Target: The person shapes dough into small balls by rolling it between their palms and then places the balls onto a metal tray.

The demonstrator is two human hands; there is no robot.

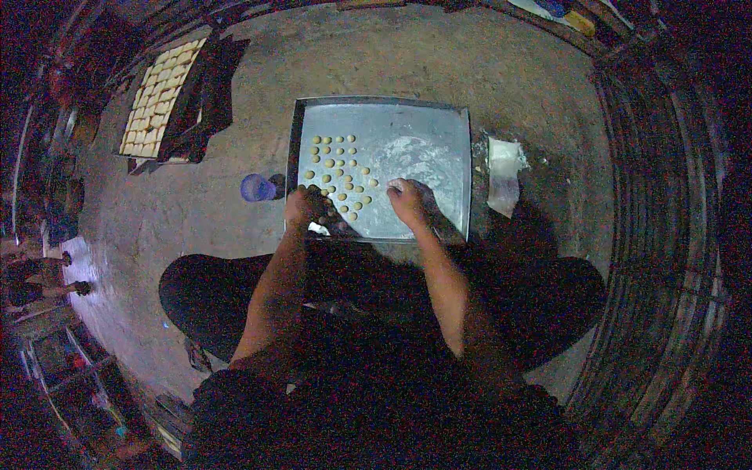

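Observation:
A shallow metal tray lies on the floor in front of my crossed legs. Several small round dough balls are spread over its left half, and white powder dusts the right. My left hand is closed at the tray's near left corner, beside the lowest balls; shadow hides what its fingers hold. Over the middle right of the tray, my right hand is closed with its fingertips pressed together. Whatever may be inside it is too small to make out.
A purple cup is on the floor left of the tray. To the right lies a clear plastic bag of white powder, some spilled around it. Farther left stands a tray of pale buns. Long dark slats line the right side.

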